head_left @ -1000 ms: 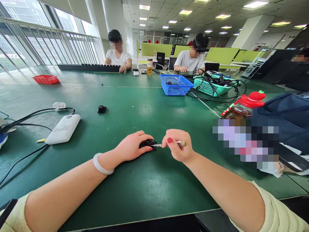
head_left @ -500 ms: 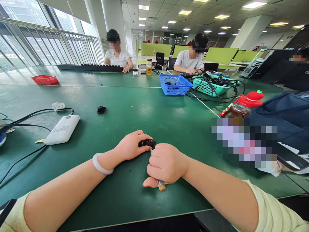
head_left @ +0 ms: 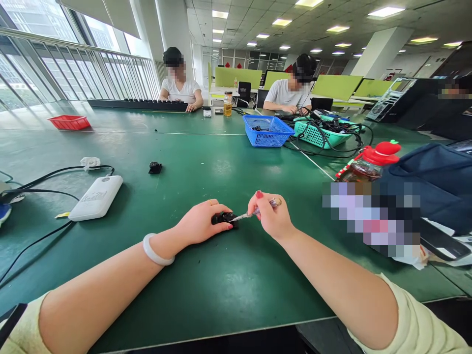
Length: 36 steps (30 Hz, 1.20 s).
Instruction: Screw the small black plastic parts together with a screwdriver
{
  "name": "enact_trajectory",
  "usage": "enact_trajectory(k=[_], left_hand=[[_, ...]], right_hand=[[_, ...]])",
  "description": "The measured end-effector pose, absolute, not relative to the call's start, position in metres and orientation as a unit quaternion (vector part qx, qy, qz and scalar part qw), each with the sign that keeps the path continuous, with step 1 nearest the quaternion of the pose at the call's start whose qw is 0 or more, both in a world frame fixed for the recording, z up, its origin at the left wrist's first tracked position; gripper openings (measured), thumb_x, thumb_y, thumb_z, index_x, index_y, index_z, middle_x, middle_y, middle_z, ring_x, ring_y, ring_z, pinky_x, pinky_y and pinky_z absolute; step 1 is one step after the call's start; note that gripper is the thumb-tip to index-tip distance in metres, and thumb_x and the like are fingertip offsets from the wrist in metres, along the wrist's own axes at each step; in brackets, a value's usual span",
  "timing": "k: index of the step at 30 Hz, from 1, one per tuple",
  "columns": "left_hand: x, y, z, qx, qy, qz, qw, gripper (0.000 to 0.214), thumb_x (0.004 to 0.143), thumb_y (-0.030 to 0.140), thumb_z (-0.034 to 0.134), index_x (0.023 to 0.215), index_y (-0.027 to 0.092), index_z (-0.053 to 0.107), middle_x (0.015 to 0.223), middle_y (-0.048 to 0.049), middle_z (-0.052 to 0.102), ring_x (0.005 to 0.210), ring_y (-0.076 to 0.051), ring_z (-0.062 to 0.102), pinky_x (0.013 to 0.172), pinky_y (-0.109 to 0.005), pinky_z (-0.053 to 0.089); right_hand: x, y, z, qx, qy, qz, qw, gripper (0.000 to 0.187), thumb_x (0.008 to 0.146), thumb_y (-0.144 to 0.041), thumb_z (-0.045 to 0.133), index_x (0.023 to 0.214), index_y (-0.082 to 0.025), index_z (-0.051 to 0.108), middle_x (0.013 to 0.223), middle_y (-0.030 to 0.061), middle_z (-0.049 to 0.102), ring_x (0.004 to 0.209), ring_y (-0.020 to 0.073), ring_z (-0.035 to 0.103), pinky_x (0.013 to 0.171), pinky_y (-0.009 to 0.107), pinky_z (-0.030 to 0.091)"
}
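My left hand (head_left: 201,222) rests on the green table (head_left: 228,172) with its fingers closed around a small black part (head_left: 223,218), pinning it to the surface. My right hand (head_left: 268,215) pinches a thin screwdriver (head_left: 254,212) with a clear, brown-tipped handle. Its metal tip points left and touches the black part. A white bracelet circles my left wrist.
A white power bank (head_left: 96,197) with black cables lies at the left, another small black part (head_left: 155,167) beyond it. A blue basket (head_left: 267,130), a teal basket (head_left: 320,133) of cables and a red tray (head_left: 70,121) stand farther back. A red-capped bottle (head_left: 368,164) and dark bag (head_left: 431,177) sit right. Two people sit opposite.
My right hand had swung down with the screwdriver upright in a fist; now it is raised again, pinching the tool level with its tip on the black part. My left hand stayed put.
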<state>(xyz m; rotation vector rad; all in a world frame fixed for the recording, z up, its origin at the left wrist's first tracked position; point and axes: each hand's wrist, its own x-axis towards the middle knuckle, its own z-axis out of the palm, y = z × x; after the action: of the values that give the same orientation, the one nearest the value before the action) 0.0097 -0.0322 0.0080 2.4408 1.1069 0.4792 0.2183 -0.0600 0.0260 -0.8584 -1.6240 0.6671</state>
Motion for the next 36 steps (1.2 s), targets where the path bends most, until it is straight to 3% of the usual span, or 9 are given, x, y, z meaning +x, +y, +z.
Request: enact_trajectory(k=[14, 27, 32, 36], left_hand=[[0.009, -0.033, 0.008, 0.88, 0.392, 0.159, 0.216, 0.035, 0.084, 0.047, 0.063, 0.112, 0.027, 0.066, 0.099, -0.0034, 0.063, 0.085, -0.02, 0.061, 0.074, -0.032, 0.048], [0.008, -0.032, 0.005, 0.881, 0.386, 0.171, 0.214, 0.037, 0.083, 0.049, 0.064, 0.112, 0.027, 0.067, 0.096, -0.0036, 0.063, 0.08, -0.019, 0.06, 0.072, -0.032, 0.048], [0.01, -0.031, 0.004, 0.884, 0.382, 0.163, 0.213, 0.036, 0.082, 0.043, 0.064, 0.115, 0.027, 0.066, 0.099, -0.0042, 0.063, 0.086, -0.02, 0.06, 0.077, -0.033, 0.049], [-0.006, -0.01, 0.013, 0.869, 0.421, 0.217, 0.14, 0.042, 0.087, 0.041, 0.055, 0.125, 0.025, 0.061, 0.112, -0.0081, 0.061, 0.106, -0.025, 0.057, 0.094, -0.039, 0.046]], right_hand=[[0.221, -0.068, 0.032, -0.331, -0.702, 0.216, 0.592, 0.061, 0.096, -0.051, 0.043, 0.046, -0.017, 0.054, 0.043, -0.0005, 0.049, 0.04, 0.0079, 0.039, 0.042, 0.024, 0.03], [0.219, -0.072, 0.035, -0.245, -0.829, 0.056, 0.499, 0.05, 0.099, -0.035, 0.036, 0.052, -0.021, 0.048, 0.044, -0.0019, 0.045, 0.043, 0.0103, 0.039, 0.048, 0.027, 0.032], [0.209, -0.077, 0.033, -0.145, -0.887, -0.079, 0.43, 0.046, 0.095, -0.038, 0.043, 0.052, -0.022, 0.043, 0.046, -0.0037, 0.035, 0.045, 0.0118, 0.03, 0.048, 0.029, 0.023], [0.211, -0.075, 0.031, -0.155, -0.88, -0.061, 0.445, 0.048, 0.096, -0.04, 0.04, 0.053, -0.022, 0.043, 0.046, -0.0035, 0.034, 0.045, 0.0117, 0.029, 0.048, 0.029, 0.024]])
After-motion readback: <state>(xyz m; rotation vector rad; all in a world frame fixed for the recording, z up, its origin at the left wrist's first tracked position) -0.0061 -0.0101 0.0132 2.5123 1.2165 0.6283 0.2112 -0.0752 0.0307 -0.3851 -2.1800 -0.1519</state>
